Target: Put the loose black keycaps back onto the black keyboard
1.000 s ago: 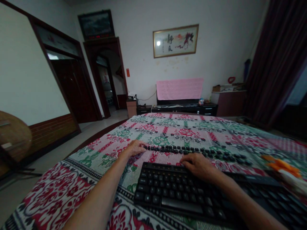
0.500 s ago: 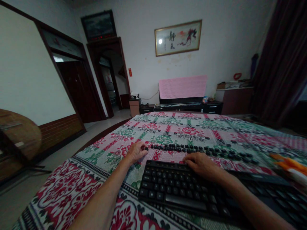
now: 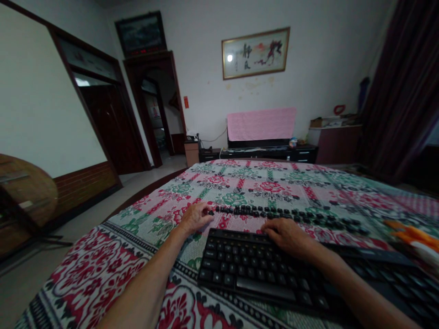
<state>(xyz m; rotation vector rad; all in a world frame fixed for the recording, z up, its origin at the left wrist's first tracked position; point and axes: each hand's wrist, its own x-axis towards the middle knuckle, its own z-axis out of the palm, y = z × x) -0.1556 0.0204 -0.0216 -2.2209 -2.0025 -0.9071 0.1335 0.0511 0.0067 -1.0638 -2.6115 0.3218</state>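
Observation:
A black keyboard (image 3: 254,269) lies on a floral cloth (image 3: 103,269) in front of me. Beyond it runs a long row of loose black keycaps (image 3: 291,215). My left hand (image 3: 196,215) rests on the cloth at the left end of that row, fingers curled, its fingertips pinching the end keycap. My right hand (image 3: 287,236) lies palm down on the far edge of the keyboard, fingers bent over the top row of keys; whether it holds anything is hidden.
An orange and white object (image 3: 413,238) lies blurred at the right on the cloth. A round wooden tabletop (image 3: 27,187) leans at the left. Across the room stand a pink-draped screen (image 3: 260,124), a low cabinet (image 3: 334,142) and an open doorway (image 3: 154,114).
The view has shifted a little to the left. My left hand drew slightly back toward me with its fingers curling at the row's left end. The right hand has stayed in place.

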